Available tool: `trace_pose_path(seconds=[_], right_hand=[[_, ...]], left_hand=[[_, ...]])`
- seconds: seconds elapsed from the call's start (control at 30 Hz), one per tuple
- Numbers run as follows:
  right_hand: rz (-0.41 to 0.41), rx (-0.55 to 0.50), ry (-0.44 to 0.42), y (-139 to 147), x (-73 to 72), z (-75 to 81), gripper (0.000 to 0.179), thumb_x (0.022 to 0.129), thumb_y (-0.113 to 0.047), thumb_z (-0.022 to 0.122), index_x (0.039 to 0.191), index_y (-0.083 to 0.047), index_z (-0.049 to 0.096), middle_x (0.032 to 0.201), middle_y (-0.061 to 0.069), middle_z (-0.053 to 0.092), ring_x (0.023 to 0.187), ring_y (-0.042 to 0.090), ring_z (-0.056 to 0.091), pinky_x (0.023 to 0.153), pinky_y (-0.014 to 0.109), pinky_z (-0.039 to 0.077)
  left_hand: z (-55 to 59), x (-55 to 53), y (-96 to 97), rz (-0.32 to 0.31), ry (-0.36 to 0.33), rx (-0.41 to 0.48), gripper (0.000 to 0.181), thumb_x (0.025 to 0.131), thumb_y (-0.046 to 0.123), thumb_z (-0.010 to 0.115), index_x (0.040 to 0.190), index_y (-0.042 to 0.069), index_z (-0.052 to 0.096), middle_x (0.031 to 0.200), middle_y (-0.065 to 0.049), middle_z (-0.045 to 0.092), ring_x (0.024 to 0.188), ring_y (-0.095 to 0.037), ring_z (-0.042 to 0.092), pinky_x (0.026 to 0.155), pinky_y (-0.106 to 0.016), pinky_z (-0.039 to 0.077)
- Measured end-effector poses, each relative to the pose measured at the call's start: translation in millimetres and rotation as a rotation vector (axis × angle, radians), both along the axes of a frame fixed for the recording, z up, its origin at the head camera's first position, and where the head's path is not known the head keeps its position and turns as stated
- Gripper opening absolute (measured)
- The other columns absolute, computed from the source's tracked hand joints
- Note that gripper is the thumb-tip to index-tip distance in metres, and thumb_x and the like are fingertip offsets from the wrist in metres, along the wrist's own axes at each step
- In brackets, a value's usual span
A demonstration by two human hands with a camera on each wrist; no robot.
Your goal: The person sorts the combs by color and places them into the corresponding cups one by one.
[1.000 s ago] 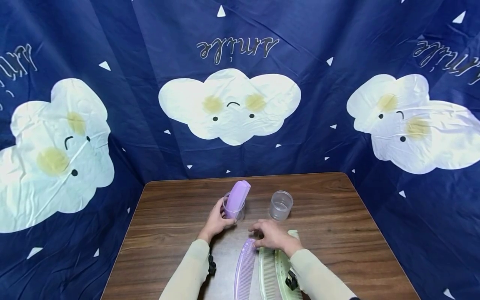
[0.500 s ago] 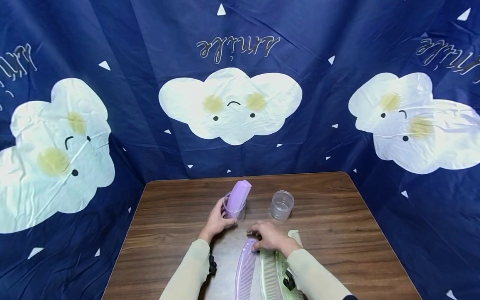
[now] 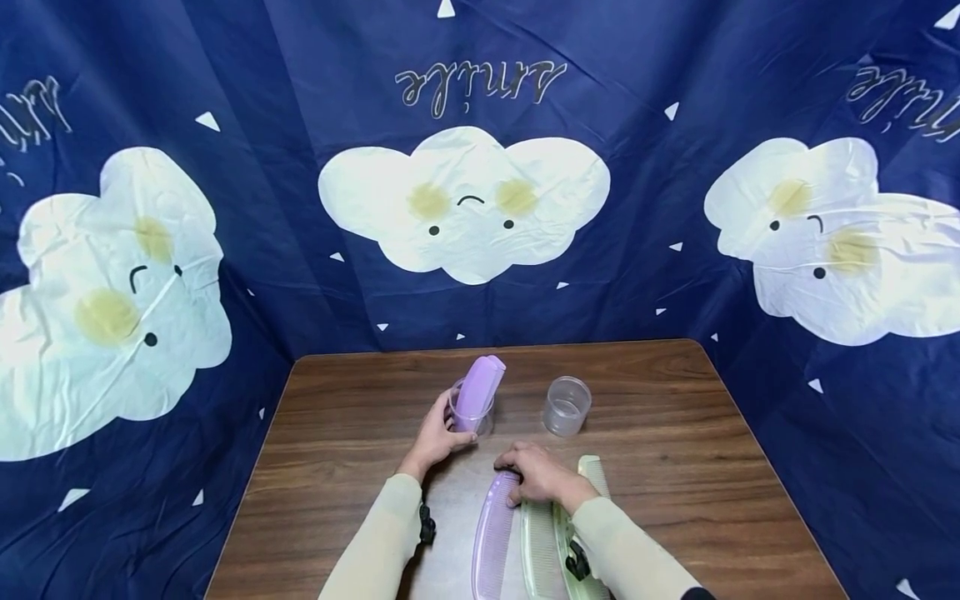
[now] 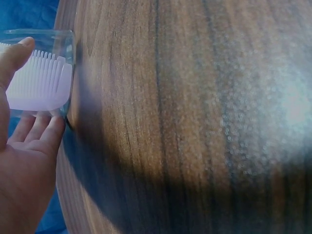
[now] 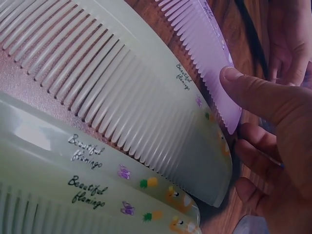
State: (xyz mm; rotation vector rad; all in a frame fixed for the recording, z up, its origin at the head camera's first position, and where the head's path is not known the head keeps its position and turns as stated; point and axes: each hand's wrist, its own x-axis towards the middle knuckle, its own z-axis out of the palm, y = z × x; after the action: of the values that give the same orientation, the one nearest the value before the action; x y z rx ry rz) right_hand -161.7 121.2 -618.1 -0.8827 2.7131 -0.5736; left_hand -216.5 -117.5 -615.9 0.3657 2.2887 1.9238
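My left hand point(image 3: 435, 435) grips a clear plastic cup point(image 3: 487, 422) with purple combs point(image 3: 480, 388) leaning inside, their ends above the rim; in the left wrist view the comb's teeth point(image 4: 41, 78) show through the wall. At the table's front, my right hand point(image 3: 542, 473) pinches the far end of another purple comb point(image 3: 492, 537), which lies flat. In the right wrist view the thumb point(image 5: 248, 90) presses on that comb point(image 5: 202, 44), with fingers curled by its tip. Beside it lie green combs point(image 3: 537, 542), partly hidden under the right hand and forearm.
A second clear cup point(image 3: 567, 406) stands at the back right, in front of the right hand. The wooden table point(image 3: 337, 400) reaches a blue cloud-print curtain point(image 3: 465, 312) behind and at both sides.
My right fingers have settled around the purple comb's far end. The left hand stays on the cup. The whole head view has shifted slightly.
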Motion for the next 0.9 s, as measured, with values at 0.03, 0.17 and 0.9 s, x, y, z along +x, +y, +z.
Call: trace_pose_path(seconds=[0.03, 0.17, 0.9], right_hand=[[-0.002, 0.008, 0.005, -0.7, 0.0, 0.4, 0.062, 0.061, -0.033, 0.089, 0.119, -0.026, 0.067, 0.106, -0.006, 0.060, 0.095, 0.010, 0.056, 0.087, 0.033, 0.048], [0.003, 0.032, 0.025, -3.2, 0.2, 2.4, 0.061, 0.061, -0.031, 0.089, 0.119, -0.026, 0.068, 0.106, -0.007, 0.060, 0.098, 0.013, 0.056, 0.089, 0.036, 0.048], [0.001, -0.015, 0.031, -3.0, -0.3, -2.3, 0.044, 0.060, -0.024, 0.089, 0.099, -0.022, 0.068, 0.092, -0.008, 0.056, 0.088, 0.010, 0.050, 0.082, 0.029, 0.045]], left_hand=[[0.2, -0.4, -0.2, 0.001, 0.004, 0.001, 0.091, 0.068, -0.011, 0.080, 0.145, -0.004, 0.031, 0.143, -0.029, 0.040, 0.132, -0.041, 0.040, 0.110, -0.053, 0.035], [-0.1, -1.8, -0.9, -0.005, 0.009, 0.002, 0.091, 0.068, -0.011, 0.080, 0.145, -0.004, 0.031, 0.143, -0.030, 0.039, 0.132, -0.042, 0.040, 0.110, -0.053, 0.034], [0.9, 0.4, 0.4, 0.002, -0.009, -0.002, 0.092, 0.069, -0.012, 0.079, 0.146, -0.002, 0.030, 0.144, -0.030, 0.038, 0.133, -0.041, 0.039, 0.110, -0.052, 0.034]])
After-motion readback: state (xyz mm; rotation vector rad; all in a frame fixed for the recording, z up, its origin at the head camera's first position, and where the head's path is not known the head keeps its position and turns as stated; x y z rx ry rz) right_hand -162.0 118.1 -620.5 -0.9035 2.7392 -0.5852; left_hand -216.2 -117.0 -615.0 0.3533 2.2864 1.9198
